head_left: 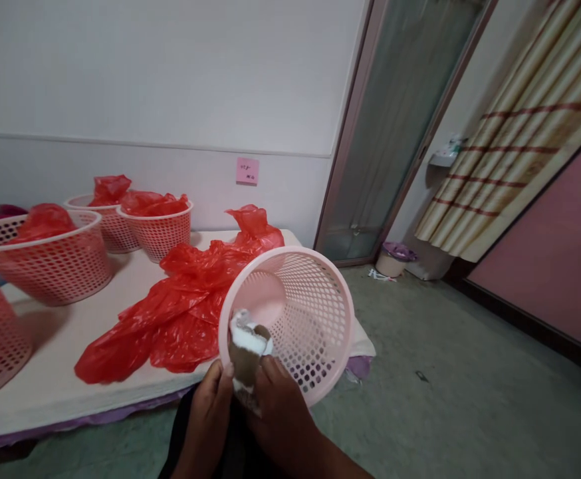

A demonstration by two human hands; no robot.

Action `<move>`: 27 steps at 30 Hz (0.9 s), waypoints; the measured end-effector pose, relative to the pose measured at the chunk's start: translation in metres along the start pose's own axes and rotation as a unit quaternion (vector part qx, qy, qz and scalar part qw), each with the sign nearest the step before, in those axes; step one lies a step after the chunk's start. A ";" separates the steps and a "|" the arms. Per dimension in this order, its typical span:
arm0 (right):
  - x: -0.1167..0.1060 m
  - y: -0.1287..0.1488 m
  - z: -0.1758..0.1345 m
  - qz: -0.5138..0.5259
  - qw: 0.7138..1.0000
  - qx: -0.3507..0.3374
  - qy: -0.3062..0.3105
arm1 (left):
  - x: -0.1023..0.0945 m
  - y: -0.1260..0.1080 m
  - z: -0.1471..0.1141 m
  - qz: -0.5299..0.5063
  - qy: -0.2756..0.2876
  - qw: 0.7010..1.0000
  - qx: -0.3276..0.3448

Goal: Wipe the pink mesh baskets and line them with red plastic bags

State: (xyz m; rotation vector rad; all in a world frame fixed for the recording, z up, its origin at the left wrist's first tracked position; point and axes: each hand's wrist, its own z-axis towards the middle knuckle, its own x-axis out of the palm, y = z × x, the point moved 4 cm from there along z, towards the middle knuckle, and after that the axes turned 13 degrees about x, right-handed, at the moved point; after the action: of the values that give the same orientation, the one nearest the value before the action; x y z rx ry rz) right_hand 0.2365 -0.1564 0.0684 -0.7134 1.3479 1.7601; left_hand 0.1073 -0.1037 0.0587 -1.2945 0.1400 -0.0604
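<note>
A pink perforated plastic basket (328,299) lies tilted at the table's near edge, its mouth facing me. My left hand (213,406) is closed on the basket's lower left rim, thumb over the edge. In my right hand (278,396) is a brown and white cloth (245,362), pressed against the inside of the same rim. Part of the cloth hangs below the fingers, and its full shape is hidden. Crumpled red plastic bags (185,309) lie on the table just left of the basket.
More pink baskets (88,259) with red bags in them stand along the left on a white-covered table (36,372). A pink note (247,171) is on the wall. At right are a glazed door (385,133), a small bin (391,261), a striped curtain (514,146) and green floor (470,372).
</note>
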 end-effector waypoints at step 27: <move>-0.003 -0.021 -0.016 -0.196 0.968 -0.036 0.153 | -0.036 -0.007 0.035 0.124 -0.045 0.989 0.069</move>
State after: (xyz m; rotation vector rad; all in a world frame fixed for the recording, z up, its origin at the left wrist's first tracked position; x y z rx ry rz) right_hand 0.2558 -0.1695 0.0555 -1.2419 1.2357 1.4251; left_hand 0.0771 -0.0673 0.0770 -1.1312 0.2146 0.1973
